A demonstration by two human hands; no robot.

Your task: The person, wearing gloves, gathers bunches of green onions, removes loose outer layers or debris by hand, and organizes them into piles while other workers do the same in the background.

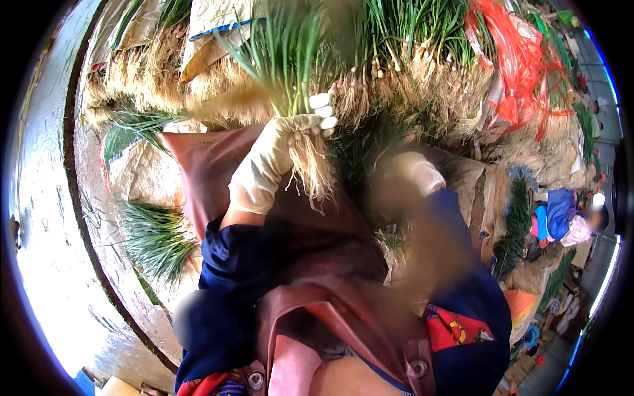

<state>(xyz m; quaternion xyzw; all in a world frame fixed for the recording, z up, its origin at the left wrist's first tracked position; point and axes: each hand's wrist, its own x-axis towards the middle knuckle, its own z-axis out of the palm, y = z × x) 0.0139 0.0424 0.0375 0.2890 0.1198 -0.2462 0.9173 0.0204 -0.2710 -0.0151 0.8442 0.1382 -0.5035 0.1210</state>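
My left hand [267,155], in a white glove, is closed around a bunch of green onions [290,72]. Their leaves point away from me, and the pale roots hang below my fist over a reddish-brown apron [214,162]. Some white fingertips stick out at the right of the bunch. To the right, my right hand [415,171], also gloved, is beside dark green leaves. A brown blur covers part of it and its forearm, so its fingers cannot be made out.
Rows of green onions [429,72] with tangled roots lie along the far side. A bundle of red plastic strips [518,72] drapes over them at far right. Another green onion pile [155,241] sits left of me on sacking. A person [561,214] is farther right.
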